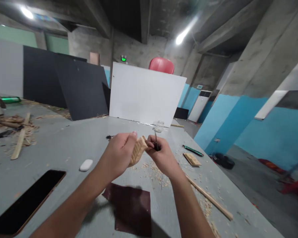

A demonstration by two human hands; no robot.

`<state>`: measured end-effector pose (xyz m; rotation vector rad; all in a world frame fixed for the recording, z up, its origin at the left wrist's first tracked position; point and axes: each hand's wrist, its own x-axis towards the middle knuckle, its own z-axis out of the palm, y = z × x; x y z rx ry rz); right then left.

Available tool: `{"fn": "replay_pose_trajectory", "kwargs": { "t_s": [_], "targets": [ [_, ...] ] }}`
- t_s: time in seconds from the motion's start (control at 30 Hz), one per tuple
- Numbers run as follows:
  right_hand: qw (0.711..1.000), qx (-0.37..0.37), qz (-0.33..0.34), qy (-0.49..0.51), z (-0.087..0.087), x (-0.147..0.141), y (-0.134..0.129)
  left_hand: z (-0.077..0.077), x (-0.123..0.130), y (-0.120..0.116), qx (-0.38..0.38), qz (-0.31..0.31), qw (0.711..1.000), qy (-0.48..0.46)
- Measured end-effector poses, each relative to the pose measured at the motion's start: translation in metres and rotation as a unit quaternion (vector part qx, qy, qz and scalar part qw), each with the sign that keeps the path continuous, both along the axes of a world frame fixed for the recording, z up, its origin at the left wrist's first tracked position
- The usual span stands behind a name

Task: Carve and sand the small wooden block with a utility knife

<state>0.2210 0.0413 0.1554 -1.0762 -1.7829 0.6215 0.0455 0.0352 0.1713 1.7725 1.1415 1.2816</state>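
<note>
My left hand (120, 150) is closed around a carved wooden piece (138, 151) with a crosshatched surface and a flared end pointing right. My right hand (162, 155) is closed on a carving knife (156, 137), whose thin blade stands up above the fist. The fingers of the right hand are right at the flared end of the carving. Whether they touch it, I cannot tell. Below the hands, a dark red-brown sheet (132, 211), resembling sandpaper, lies on the grey table (94, 205). Wood shavings (160, 173) are scattered under the hands.
At left lie a phone (27, 201), a white earbud case (86, 165) and wood strips (21, 142). To the right are a green-edged cutter (193, 150), a small wooden block (192, 159) and a wooden stick (210, 198). A glass jar (159, 126) stands before a white board (146, 94).
</note>
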Motion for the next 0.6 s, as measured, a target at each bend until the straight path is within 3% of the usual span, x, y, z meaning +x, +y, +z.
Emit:
{"fn": "replay_pose_trajectory", "kwargs": {
  "t_s": [0.1, 0.23, 0.6],
  "targets": [
    [0.997, -0.028, 0.047, -0.052, 0.005, -0.014, -0.018, 0.003, -0.005, -0.004, 0.028, 0.026, 0.999, 0.003],
    [0.99, -0.011, 0.018, -0.138, 0.003, -0.018, -0.027, -0.001, -0.003, -0.002, 0.033, 0.013, 0.999, -0.015],
    [0.973, -0.013, -0.034, -0.23, 0.006, -0.018, -0.029, -0.006, 0.0, -0.001, 0.006, -0.014, 0.999, -0.042]
  ]
}}
